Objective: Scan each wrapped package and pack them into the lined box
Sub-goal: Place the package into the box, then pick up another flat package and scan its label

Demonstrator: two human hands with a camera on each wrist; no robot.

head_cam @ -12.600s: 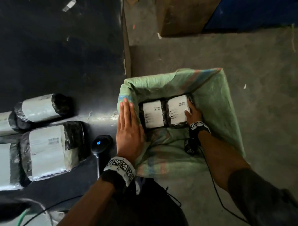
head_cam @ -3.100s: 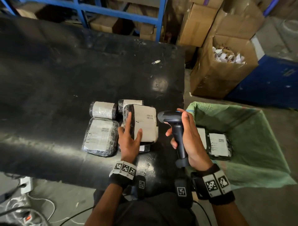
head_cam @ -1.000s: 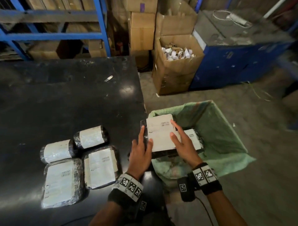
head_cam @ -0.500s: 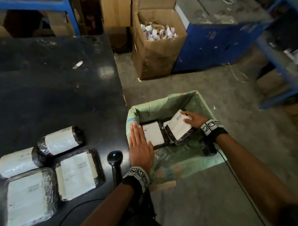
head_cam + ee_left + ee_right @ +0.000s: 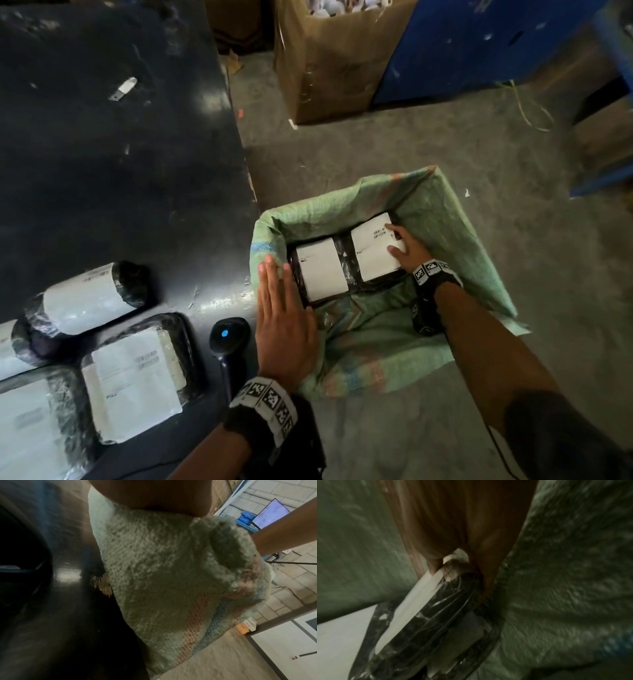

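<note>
The lined box (image 5: 442,219) stands on the floor to the right of the black table, with a green woven liner (image 5: 163,574) folded over its rim. Two black-wrapped packages with white labels lie flat side by side in it. My right hand (image 5: 407,246) reaches into the box and grips the right edge of the right package (image 5: 371,253). In the right wrist view its thumb (image 5: 452,573) pinches that package (image 5: 428,628). My left hand (image 5: 284,315) lies flat, fingers straight, on the box's left rim beside the left package (image 5: 320,270). The scanner (image 5: 227,337) stands on the table, its blue light on.
Several more wrapped packages lie at the table's near left, one a roll (image 5: 85,298) and one flat (image 5: 133,380). An open cardboard box (image 5: 329,68) and a blue cabinet (image 5: 479,44) stand on the concrete floor beyond. A cable runs from my right wrist.
My right hand has lowered the tilted package until it lies flat beside the first one in the box. My left hand has stayed on the rim.
</note>
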